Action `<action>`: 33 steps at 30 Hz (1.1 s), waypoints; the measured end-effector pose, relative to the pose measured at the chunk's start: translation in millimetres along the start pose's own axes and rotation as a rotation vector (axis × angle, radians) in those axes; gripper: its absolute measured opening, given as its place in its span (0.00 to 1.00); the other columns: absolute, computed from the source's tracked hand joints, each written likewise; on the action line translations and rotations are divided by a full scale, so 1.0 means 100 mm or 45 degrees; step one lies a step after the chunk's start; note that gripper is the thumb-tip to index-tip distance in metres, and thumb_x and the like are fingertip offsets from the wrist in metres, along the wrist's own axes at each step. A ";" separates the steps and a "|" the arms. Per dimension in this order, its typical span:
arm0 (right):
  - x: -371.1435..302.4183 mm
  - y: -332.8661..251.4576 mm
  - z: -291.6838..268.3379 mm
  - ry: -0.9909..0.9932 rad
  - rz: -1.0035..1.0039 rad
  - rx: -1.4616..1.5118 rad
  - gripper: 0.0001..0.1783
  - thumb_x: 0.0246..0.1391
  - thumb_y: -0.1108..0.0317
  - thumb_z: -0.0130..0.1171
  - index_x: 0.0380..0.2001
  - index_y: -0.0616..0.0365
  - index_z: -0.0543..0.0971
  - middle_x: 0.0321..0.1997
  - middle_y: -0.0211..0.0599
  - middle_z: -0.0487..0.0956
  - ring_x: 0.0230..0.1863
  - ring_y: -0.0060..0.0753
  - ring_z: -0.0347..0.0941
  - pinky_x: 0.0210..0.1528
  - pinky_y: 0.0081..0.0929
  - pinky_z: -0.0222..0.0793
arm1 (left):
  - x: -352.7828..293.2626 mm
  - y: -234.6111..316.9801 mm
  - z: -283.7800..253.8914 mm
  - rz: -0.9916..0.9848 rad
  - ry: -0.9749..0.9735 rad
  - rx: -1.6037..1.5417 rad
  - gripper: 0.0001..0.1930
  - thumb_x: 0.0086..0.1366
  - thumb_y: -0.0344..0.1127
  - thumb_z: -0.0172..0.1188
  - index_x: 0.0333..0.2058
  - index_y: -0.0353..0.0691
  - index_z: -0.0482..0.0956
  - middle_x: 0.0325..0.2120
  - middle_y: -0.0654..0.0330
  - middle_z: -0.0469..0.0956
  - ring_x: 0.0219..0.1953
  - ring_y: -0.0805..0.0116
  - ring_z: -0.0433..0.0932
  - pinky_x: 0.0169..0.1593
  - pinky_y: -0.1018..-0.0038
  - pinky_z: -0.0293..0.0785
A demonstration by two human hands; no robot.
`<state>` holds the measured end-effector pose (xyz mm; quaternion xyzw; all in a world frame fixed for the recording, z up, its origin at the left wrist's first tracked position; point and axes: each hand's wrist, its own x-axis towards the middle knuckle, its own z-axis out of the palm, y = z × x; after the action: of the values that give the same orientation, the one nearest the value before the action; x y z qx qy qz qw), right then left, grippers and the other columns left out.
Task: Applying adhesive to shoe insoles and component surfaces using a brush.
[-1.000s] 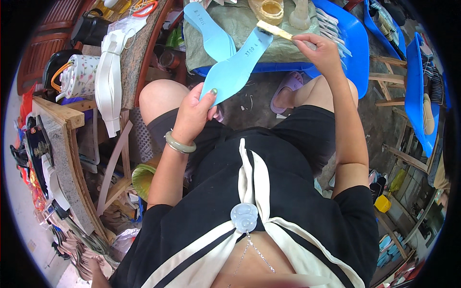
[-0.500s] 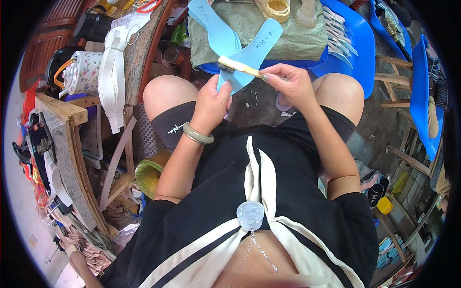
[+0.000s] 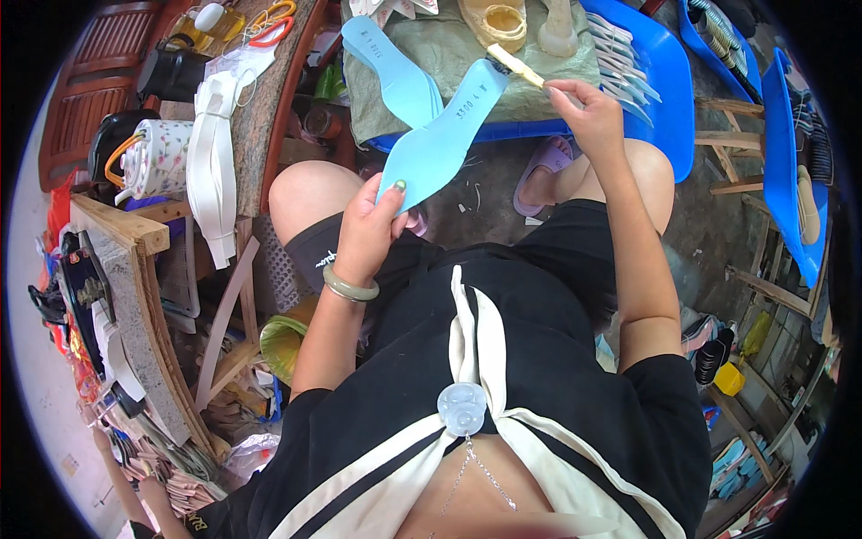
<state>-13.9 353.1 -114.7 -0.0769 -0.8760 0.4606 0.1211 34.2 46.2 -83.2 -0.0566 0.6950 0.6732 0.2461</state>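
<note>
The light blue shoe sole (image 3: 444,135) sits in front of the person, above the knees, slanting from near left to far right. The left hand (image 3: 370,229) holds its narrow near end, grip pinching the sole between thumb and fingers. The right hand (image 3: 588,112) is at the far right, grip pinching a small pale brush (image 3: 516,66) whose tip touches the sole's wide far end. A second blue sole (image 3: 391,67) lies just left, on a grey-green cloth (image 3: 458,54) spread over a blue tray (image 3: 669,81). A glue pot (image 3: 496,20) stands at the far edge. White strips (image 3: 215,162) lie on the counter (image 3: 269,99) to the left.
</note>
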 end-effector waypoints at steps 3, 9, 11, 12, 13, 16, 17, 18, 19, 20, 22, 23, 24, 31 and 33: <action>-0.19 -0.06 0.00 0.029 0.122 0.005 0.10 0.51 0.67 0.61 0.36 0.57 0.82 0.30 0.30 0.82 0.31 0.14 0.74 0.35 0.14 0.68 | 0.05 0.04 0.02 -0.183 0.060 -0.227 0.10 0.67 0.36 0.49 0.43 0.38 0.71 0.17 0.73 0.64 0.14 0.88 0.57 0.16 0.90 0.50; -0.62 -0.02 0.20 0.060 0.001 0.304 0.08 0.49 0.70 0.61 0.34 0.58 0.82 0.29 0.33 0.82 0.30 0.18 0.77 0.35 0.17 0.70 | 0.23 -0.01 0.01 -0.220 -0.063 -0.547 0.08 0.66 0.36 0.49 0.39 0.40 0.70 0.13 0.71 0.62 0.11 0.85 0.56 0.15 0.87 0.50; -0.77 -0.10 0.18 -0.081 -0.004 0.338 0.08 0.48 0.72 0.61 0.34 0.61 0.81 0.31 0.35 0.82 0.32 0.19 0.77 0.37 0.18 0.70 | 0.28 -0.01 0.02 -0.225 -0.123 -0.656 0.07 0.66 0.36 0.50 0.38 0.41 0.69 0.13 0.70 0.61 0.11 0.85 0.54 0.14 0.86 0.49; -0.85 -0.07 0.18 -0.198 0.038 0.446 0.08 0.50 0.73 0.60 0.35 0.62 0.81 0.30 0.31 0.80 0.30 0.17 0.74 0.34 0.16 0.69 | 0.30 0.01 0.04 -0.216 -0.123 -0.654 0.07 0.66 0.36 0.50 0.38 0.41 0.69 0.13 0.70 0.61 0.11 0.85 0.54 0.14 0.86 0.49; -0.90 -0.02 0.18 -0.316 0.077 0.553 0.08 0.52 0.74 0.58 0.36 0.63 0.80 0.29 0.27 0.79 0.28 0.15 0.71 0.31 0.14 0.67 | 0.33 0.04 0.06 -0.221 -0.081 -0.639 0.05 0.66 0.36 0.49 0.37 0.42 0.68 0.12 0.71 0.60 0.10 0.85 0.53 0.14 0.86 0.48; -0.87 -0.07 0.04 -0.407 0.196 0.776 0.08 0.50 0.72 0.60 0.34 0.62 0.81 0.32 0.31 0.82 0.33 0.18 0.75 0.38 0.17 0.70 | 0.36 0.10 0.11 -0.217 -0.039 -0.596 0.04 0.67 0.35 0.48 0.35 0.42 0.67 0.11 0.71 0.59 0.10 0.84 0.52 0.13 0.86 0.46; -0.83 -0.07 0.04 -0.391 0.176 0.776 0.08 0.50 0.72 0.60 0.34 0.62 0.81 0.32 0.31 0.82 0.33 0.18 0.75 0.38 0.17 0.70 | 0.38 0.10 0.13 -0.226 -0.048 -0.566 0.04 0.67 0.35 0.48 0.35 0.43 0.67 0.11 0.71 0.59 0.10 0.84 0.52 0.13 0.86 0.46; -0.76 -0.08 0.07 -0.223 0.081 0.727 0.08 0.51 0.72 0.60 0.35 0.61 0.81 0.32 0.30 0.81 0.33 0.18 0.75 0.38 0.17 0.70 | 0.40 0.08 0.12 -0.224 -0.095 -0.587 0.06 0.66 0.37 0.50 0.36 0.42 0.68 0.12 0.70 0.61 0.11 0.84 0.54 0.14 0.86 0.48; -0.69 -0.08 0.09 -0.053 -0.013 0.676 0.08 0.51 0.72 0.60 0.35 0.61 0.81 0.32 0.29 0.81 0.34 0.18 0.75 0.37 0.16 0.70 | 0.42 0.08 0.16 -0.224 -0.083 -0.590 0.06 0.65 0.37 0.50 0.36 0.43 0.68 0.12 0.70 0.61 0.10 0.84 0.54 0.14 0.85 0.48; -0.69 -0.10 0.07 -0.173 0.171 0.579 0.08 0.50 0.72 0.60 0.35 0.61 0.81 0.32 0.30 0.81 0.34 0.18 0.75 0.38 0.17 0.70 | 0.42 0.12 0.21 -0.233 -0.063 -0.584 0.05 0.66 0.36 0.49 0.35 0.43 0.67 0.12 0.71 0.60 0.10 0.84 0.53 0.13 0.86 0.47; -0.68 -0.09 0.06 -0.284 0.009 0.562 0.08 0.49 0.73 0.61 0.34 0.61 0.81 0.32 0.32 0.82 0.34 0.19 0.76 0.38 0.17 0.70 | 0.47 0.18 0.28 -0.236 -0.057 -0.596 0.04 0.66 0.36 0.49 0.34 0.45 0.67 0.12 0.72 0.59 0.10 0.84 0.53 0.13 0.86 0.47; -0.68 -0.13 0.02 -0.357 -0.090 0.592 0.08 0.49 0.73 0.61 0.34 0.62 0.81 0.32 0.33 0.82 0.35 0.19 0.76 0.39 0.17 0.70 | 0.50 0.24 0.31 -0.222 -0.066 -0.588 0.04 0.66 0.36 0.49 0.34 0.45 0.67 0.12 0.72 0.59 0.10 0.84 0.53 0.13 0.86 0.47; -0.67 -0.13 0.04 -0.268 -0.069 0.709 0.08 0.49 0.73 0.61 0.34 0.62 0.81 0.32 0.32 0.81 0.34 0.18 0.75 0.39 0.17 0.69 | 0.53 0.31 0.35 -0.205 -0.043 -0.560 0.03 0.66 0.36 0.49 0.34 0.46 0.66 0.12 0.72 0.59 0.10 0.84 0.53 0.13 0.86 0.47; -0.50 0.08 -0.28 -0.033 0.188 1.057 0.08 0.54 0.72 0.58 0.37 0.62 0.79 0.27 0.24 0.77 0.26 0.12 0.68 0.30 0.11 0.63 | 1.38 1.01 0.32 0.481 0.099 0.780 0.10 0.62 0.39 0.48 0.34 0.37 0.70 0.16 0.61 0.71 0.16 0.71 0.69 0.20 0.74 0.64; -0.44 0.18 -0.36 0.071 0.173 1.145 0.08 0.54 0.73 0.58 0.38 0.62 0.79 0.24 0.23 0.74 0.22 0.09 0.63 0.23 0.09 0.56 | 1.80 1.43 0.38 0.719 0.155 1.044 0.13 0.62 0.40 0.47 0.37 0.35 0.69 0.18 0.50 0.75 0.22 0.55 0.76 0.28 0.62 0.71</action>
<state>39.1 380.3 -116.2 -0.0865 -0.5782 0.7999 0.1355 -171.4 141.2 -27.4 0.1961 0.9037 0.3803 0.0151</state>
